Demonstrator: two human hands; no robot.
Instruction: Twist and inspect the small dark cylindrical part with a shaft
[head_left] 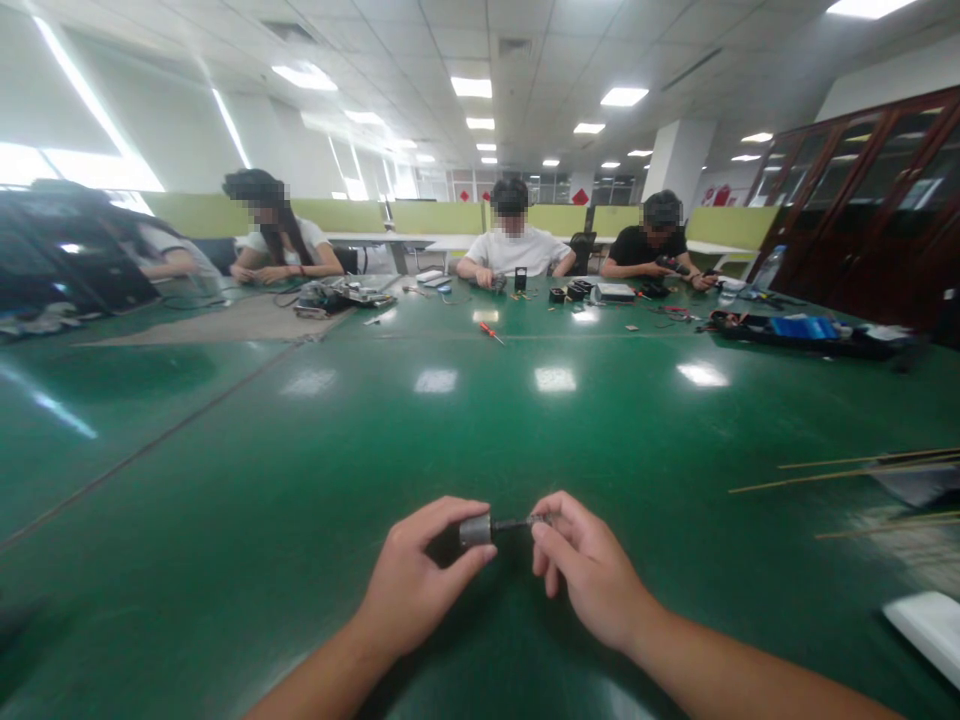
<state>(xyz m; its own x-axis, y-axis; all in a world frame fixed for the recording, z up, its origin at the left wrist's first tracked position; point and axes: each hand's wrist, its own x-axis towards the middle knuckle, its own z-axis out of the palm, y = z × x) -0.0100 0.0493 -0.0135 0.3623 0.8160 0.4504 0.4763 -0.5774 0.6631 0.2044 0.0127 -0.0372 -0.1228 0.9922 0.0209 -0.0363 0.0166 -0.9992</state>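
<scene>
A small grey metal cylinder that looks like a motor (475,531) is held level above the green table (300,480). My left hand (411,572) grips its round body between thumb and fingers. From its right end a thin dark shaft (511,524) points toward my right hand (591,572). The fingertips of that hand pinch the shaft's far end, where a short ridged piece shows. Whether that piece is part of the shaft or separate, I cannot tell.
A red screwdriver (490,332) lies farther off. Across the table people work among electronic parts, with a circuit assembly (334,296) at left and a black tray (810,335) at right. Thin yellowish sticks (832,468) and a white object (926,632) lie at my right.
</scene>
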